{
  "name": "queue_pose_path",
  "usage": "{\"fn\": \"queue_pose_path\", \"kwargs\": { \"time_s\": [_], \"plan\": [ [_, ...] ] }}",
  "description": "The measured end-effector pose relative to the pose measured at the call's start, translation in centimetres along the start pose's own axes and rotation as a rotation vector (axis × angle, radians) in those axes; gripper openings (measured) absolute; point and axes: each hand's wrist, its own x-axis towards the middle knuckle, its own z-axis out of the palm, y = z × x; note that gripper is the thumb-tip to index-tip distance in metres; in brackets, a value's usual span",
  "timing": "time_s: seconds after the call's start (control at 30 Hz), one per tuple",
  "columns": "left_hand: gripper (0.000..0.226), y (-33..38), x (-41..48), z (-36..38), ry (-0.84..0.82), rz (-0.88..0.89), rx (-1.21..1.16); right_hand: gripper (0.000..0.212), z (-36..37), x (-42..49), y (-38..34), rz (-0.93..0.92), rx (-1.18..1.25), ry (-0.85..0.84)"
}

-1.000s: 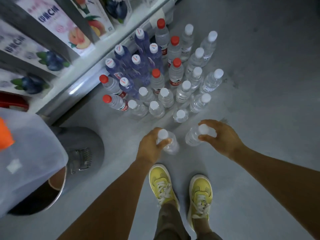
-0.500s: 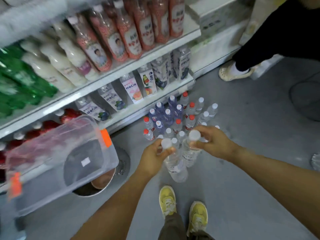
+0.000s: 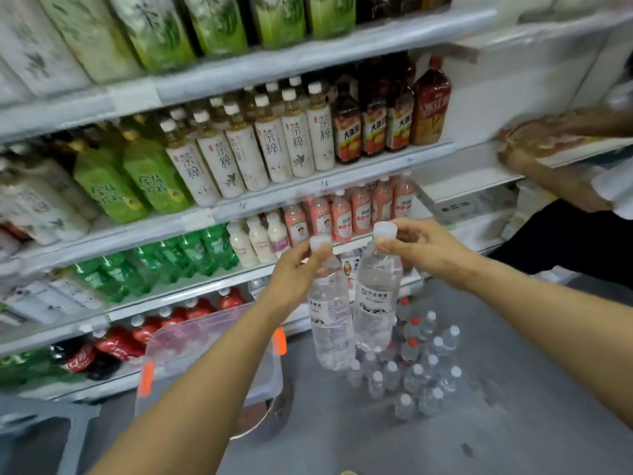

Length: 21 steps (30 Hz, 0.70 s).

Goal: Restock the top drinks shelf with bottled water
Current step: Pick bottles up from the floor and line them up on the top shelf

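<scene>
I carry two clear water bottles with white caps, hanging side by side in front of the shelving. My left hand (image 3: 294, 269) pinches the neck of the left water bottle (image 3: 330, 317). My right hand (image 3: 421, 245) pinches the cap of the right water bottle (image 3: 375, 310). Both bottles hang at the height of the lower shelves. On the grey floor below them stands a cluster of several more water bottles (image 3: 419, 368), some with red caps. The highest shelf in view (image 3: 274, 63) carries green and white bottles.
Shelves of tea, juice, green soda and cola bottles fill the left and middle. A clear plastic bin (image 3: 205, 341) with orange clips sits low at the left above a round stool. Another person's arms (image 3: 548, 173) handle packets at the right shelf.
Both hands have lifted their bottles from the floor cluster up to shelf height. My view has swung upward from the floor to the shelves.
</scene>
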Motion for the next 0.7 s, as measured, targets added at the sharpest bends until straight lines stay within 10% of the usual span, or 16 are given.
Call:
{"fn": "queue_pose_path", "kwargs": {
  "time_s": [0.4,0.7],
  "plan": [
    [0.044,14.6,-3.3,-13.0,0.466,0.155,-0.138,0.015,2.3,5.4,-21.3,-0.318,0.046,0.013],
    [0.064,20.6,-3.1,-28.9,0.497,0.28,-0.032,0.026,9.0,12.4,-34.0,-0.484,-0.04,-0.023]
  ]
}}
